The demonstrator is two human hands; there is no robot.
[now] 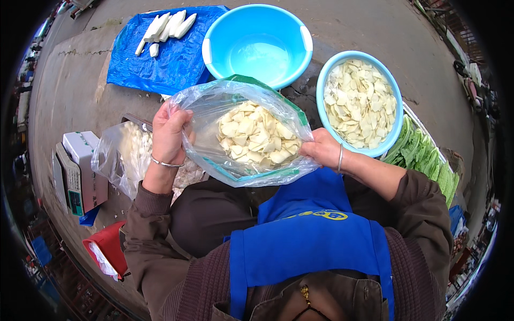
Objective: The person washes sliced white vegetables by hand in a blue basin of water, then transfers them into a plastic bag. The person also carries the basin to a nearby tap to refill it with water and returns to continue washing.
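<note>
A clear plastic bag with a green-edged mouth is spread wide between my hands. Pale slices of a peeled vegetable lie in a heap inside it. My left hand pinches the bag's rim at the left, and my right hand grips the rim at the right. Beyond the bag stands a large light-blue plastic basin with white handles and no slices visible in it. To its right, a smaller blue basin is full of similar pale slices.
Peeled white stalks lie on a blue plastic sheet at the upper left. At the left are a digital scale, a white box, a filled clear bag and a red container. Leafy greens are at the right.
</note>
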